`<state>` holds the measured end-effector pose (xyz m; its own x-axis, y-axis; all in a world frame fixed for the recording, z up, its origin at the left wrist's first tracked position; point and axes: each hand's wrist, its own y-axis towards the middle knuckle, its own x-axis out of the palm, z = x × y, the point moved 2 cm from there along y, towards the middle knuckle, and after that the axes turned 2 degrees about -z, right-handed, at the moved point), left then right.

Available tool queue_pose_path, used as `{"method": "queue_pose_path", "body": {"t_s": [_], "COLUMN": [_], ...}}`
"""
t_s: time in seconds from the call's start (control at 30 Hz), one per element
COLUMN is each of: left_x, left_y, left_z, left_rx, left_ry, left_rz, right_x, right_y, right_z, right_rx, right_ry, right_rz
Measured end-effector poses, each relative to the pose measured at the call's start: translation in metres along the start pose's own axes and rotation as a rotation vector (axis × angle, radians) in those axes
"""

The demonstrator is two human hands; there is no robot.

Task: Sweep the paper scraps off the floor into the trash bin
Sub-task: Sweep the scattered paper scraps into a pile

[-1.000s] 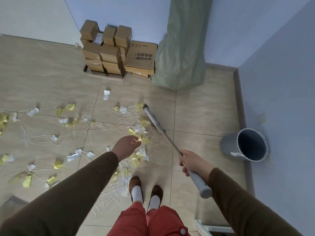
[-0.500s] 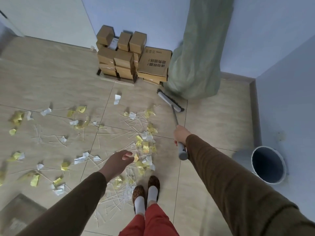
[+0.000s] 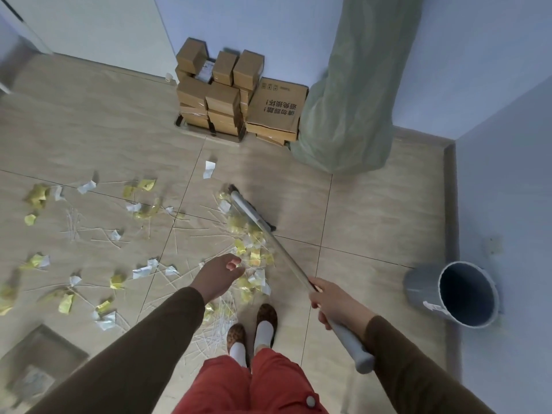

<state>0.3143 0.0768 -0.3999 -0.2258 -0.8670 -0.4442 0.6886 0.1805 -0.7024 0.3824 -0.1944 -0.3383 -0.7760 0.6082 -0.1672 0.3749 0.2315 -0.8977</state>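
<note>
My right hand (image 3: 334,303) grips the broom (image 3: 277,243), its handle slanting up-left to the head at mid-frame beside the paper scraps (image 3: 251,252), my left hand (image 3: 219,274) hangs loosely curled and empty, and the trash bin (image 3: 466,294) waits lower right, so I'd sweep rightward.

We see crumpled paper scraps (image 3: 252,258) on a smooth, faintly glossy tile floor (image 3: 373,210), matt cardboard boxes (image 3: 222,97), a shiny metal broom handle (image 3: 286,258), a matt grey plastic trash bin (image 3: 418,289), a filmy green plastic cover (image 3: 355,85)
</note>
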Motion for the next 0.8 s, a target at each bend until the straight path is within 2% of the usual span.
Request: {"method": "queue_pose_path", "body": {"t_s": [0.13, 0.3, 0.43, 0.6, 0.8], "left_x": [0.011, 0.013, 0.003, -0.016, -0.045], "left_y": [-0.008, -0.023, -0.037, -0.068, -0.109], "left_z": [-0.001, -0.025, -0.050, -0.101, -0.179], "left_rx": [0.029, 0.049, 0.083, 0.099, 0.078], "left_ry": [0.007, 0.112, 0.150, 0.188, 0.190], "left_rz": [-0.014, -0.028, -0.039, -0.073, -0.093], "right_x": [0.006, 0.036, 0.079, 0.168, 0.221], "right_y": [-0.040, -0.042, -0.020, -0.028, -0.069], "right_z": [0.038, 0.049, 0.041, 0.027, 0.036], "right_rx": [-0.025, 0.030, 0.116, 0.143, 0.043], "right_ry": [0.076, -0.003, 0.066, 0.250, 0.456], "right_rz": [0.094, 0.204, 0.167, 0.066, 0.147]}}
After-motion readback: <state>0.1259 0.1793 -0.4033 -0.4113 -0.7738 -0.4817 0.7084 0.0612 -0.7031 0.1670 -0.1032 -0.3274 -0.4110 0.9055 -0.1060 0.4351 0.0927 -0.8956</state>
